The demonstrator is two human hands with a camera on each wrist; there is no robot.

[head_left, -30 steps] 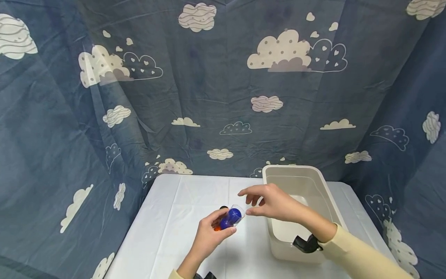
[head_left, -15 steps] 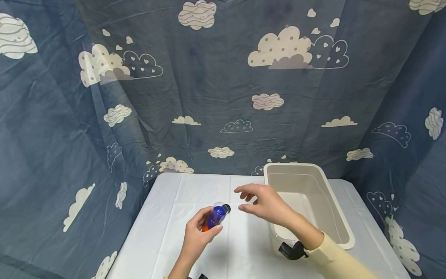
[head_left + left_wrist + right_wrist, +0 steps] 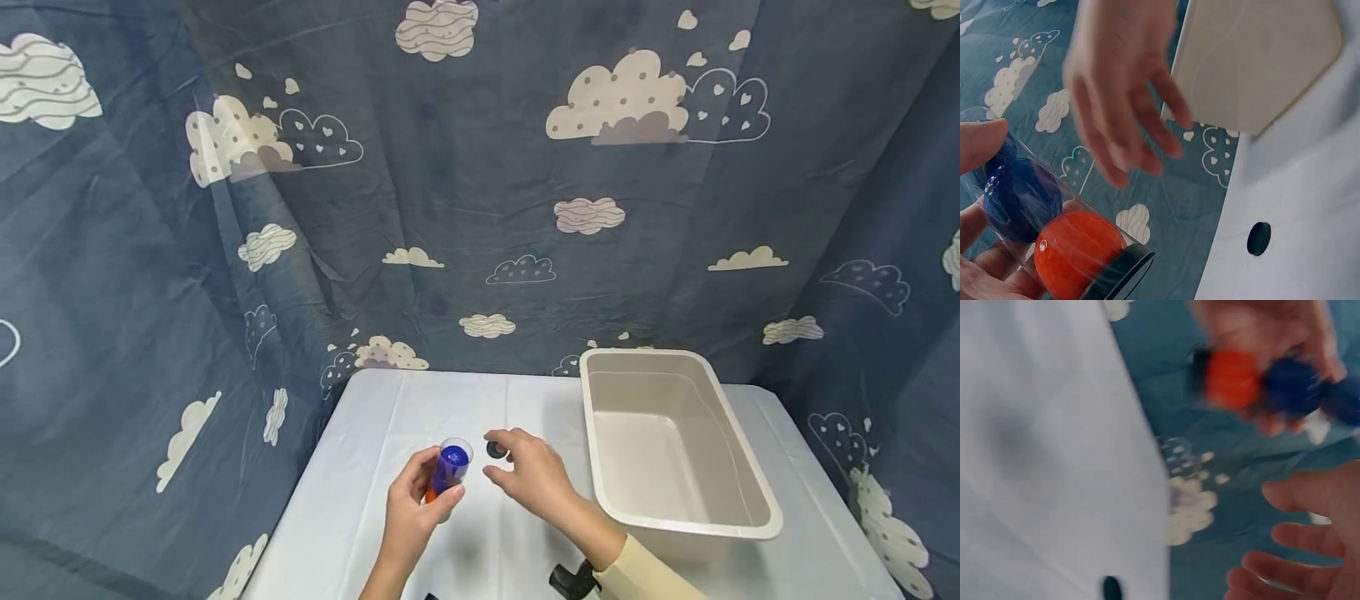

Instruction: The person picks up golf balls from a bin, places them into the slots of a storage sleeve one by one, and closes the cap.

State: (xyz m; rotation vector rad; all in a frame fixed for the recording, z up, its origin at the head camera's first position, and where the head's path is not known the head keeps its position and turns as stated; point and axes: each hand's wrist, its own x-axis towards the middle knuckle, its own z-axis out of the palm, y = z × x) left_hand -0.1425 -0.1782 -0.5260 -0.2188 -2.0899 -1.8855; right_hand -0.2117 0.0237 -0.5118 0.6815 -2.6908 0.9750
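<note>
My left hand [image 3: 411, 507] grips a clear plastic tube [image 3: 451, 464] with its open end up in the head view. Inside it sit blue balls [image 3: 1022, 199] above an orange-red ball [image 3: 1077, 253]. A black cap [image 3: 1124, 275] closes the tube's lower end. A second black cap [image 3: 1259, 239] lies loose on the white table, and in the head view my right hand's fingertips partly overlap it [image 3: 495, 450]. My right hand [image 3: 534, 475] hovers beside the tube, fingers spread and loosely bent, with nothing in it; the right wrist view shows its thumb and fingers [image 3: 1297, 565] apart.
A large beige plastic bin [image 3: 675, 450] stands on the right of the white-covered table [image 3: 375, 483]. Dark blue cloth [image 3: 450, 167] printed with clouds hangs behind and along both sides. Each wrist carries a black camera mount [image 3: 573, 579].
My left hand has moved left with the tube and turned it more upright. My right hand has come left and nearer to me. The loose cap, earlier partly behind the tube, shows beside it.
</note>
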